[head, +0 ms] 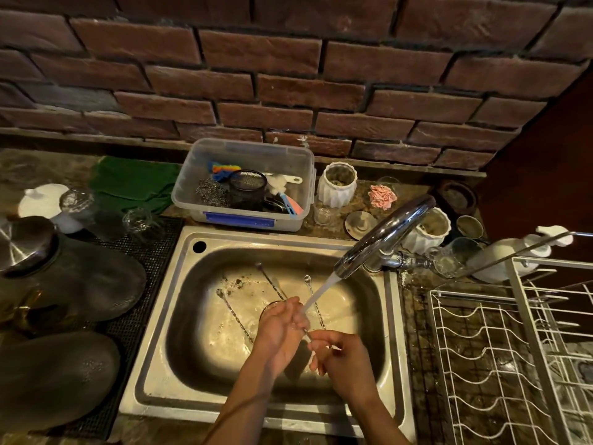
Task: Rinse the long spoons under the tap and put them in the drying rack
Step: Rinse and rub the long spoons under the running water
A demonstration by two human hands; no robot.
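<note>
Both hands over the sink [154, 364], under running water [317, 293] from a shiny curved tap [385, 232]. Left hand [282, 329] cupped, fingers bent around a thin metal spoon [307, 335]. Right hand [345, 358] pinching its twisted handle. Three more long spoons [236, 316] lying on the dirty steel bottom. White wire rack [481, 348] at right, well apart from the spoons.

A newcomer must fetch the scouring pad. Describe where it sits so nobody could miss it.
Behind the steel sink, against the brick wall, stands a clear plastic tub with a blue label. The steel-wool scourer lies in its left part, beside a black mesh cup: a tangled, glinting grey wad, unlike the colourful brushes nearby.
</note>
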